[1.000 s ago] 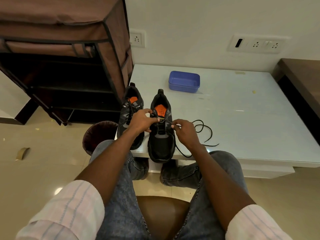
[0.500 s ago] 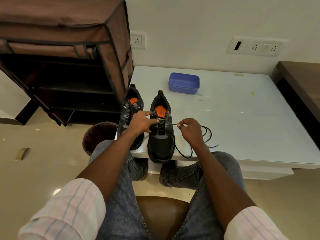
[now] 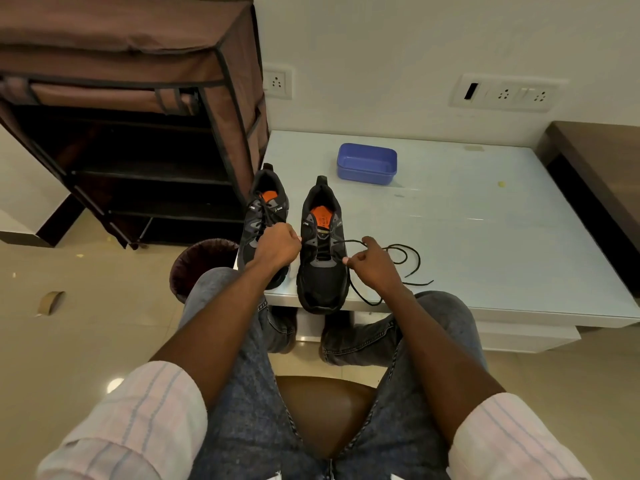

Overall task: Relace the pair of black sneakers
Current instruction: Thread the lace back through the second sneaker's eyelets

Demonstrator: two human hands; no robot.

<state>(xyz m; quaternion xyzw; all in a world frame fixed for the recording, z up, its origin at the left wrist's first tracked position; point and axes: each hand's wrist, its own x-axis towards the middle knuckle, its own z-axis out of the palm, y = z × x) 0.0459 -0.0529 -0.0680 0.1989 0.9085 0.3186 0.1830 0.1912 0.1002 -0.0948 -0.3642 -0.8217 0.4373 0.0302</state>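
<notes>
The sneaker you are lacing (image 3: 323, 258) stands at about 6 o'clock on the white table (image 3: 485, 237), toe over the near edge and heel away from you, which turns its eyelets straight up toward you. Its black lace (image 3: 398, 258) leaves the upper eyelets, runs to your right hand (image 3: 375, 268), and spills in loose coils toward 3 o'clock; a further loop hangs past the table edge at 5 o'clock. Your right hand grips that lace with curled fingers, apparently drawing slack through an eyelet. Your left hand (image 3: 277, 249) sits closed against the sneaker's 9 o'clock flank; you appear to brace the shoe or hold the other lace end, though which of these cannot be confirmed. The two hands are apart, one either side of the tongue. Judgement: lacing on this shoe is partway, upper rows unfinished. The second sneaker (image 3: 265, 216) stands just beside at 10 o'clock, laces visibly threaded. A blue plastic container (image 3: 366, 163) rests at 12 o'clock, well apart. A brown fabric shoe rack (image 3: 138, 98) stands at 10 o'clock beyond the table, and a dark waste bin (image 3: 199, 265) sits on the floor at 8 o'clock.
</notes>
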